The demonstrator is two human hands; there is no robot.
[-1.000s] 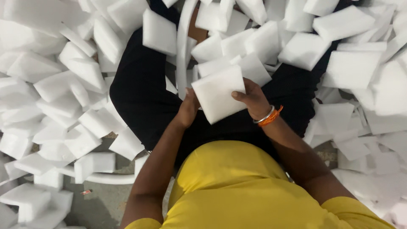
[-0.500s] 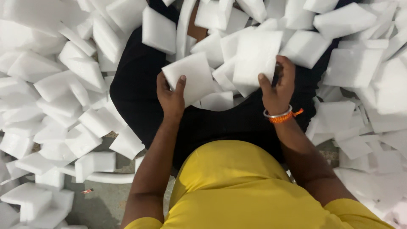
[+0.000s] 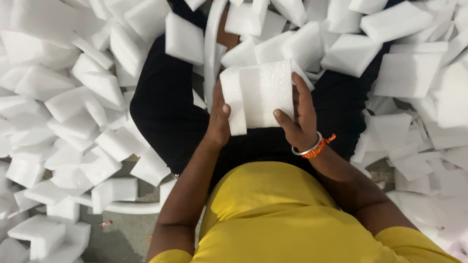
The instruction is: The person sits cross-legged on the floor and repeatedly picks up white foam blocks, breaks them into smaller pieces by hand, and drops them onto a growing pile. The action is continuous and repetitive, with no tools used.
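**Foam blocks held in both hands over lap: handling risks**

Item: two white foam blocks [image 3: 261, 95], held face to face as one stack, upright and slightly tilted, above black trousers [image 3: 165, 112]. Front face pebbled; a second slab edge visible at left side of stack.

Left hand [image 3: 218, 119]: curled round left edge of stack, thumb pressed on the near face, fingers hidden behind. Pinching the foam.

Right hand [image 3: 300, 117]: fingers spread along right edge, thumb laid across lower face. Gripping, not clamped hard as far as visible. Bangle [image 3: 308, 148] and orange thread on wrist.

Surroundings: loose foam pieces [image 3: 73, 97] heaped on both sides and ahead, some resting on the lap; white curved rim [image 3: 212, 44] running up between the knees; grey floor [image 3: 122, 234] at lower left; yellow shirt [image 3: 273, 214] in the foreground.

Risks, judged:
- Slabs sliding apart; cause, grip on edges only, with smooth faces pressed together.
- Corner crumbling or denting; cause, thumb pressure on soft, brittle foam.
- Stack slipping into the heap and being lost among like pieces; cause, no bare surface beneath the hands.
- Heap at either side toppling onto lap; cause, an elbow brushing loosely piled pieces.
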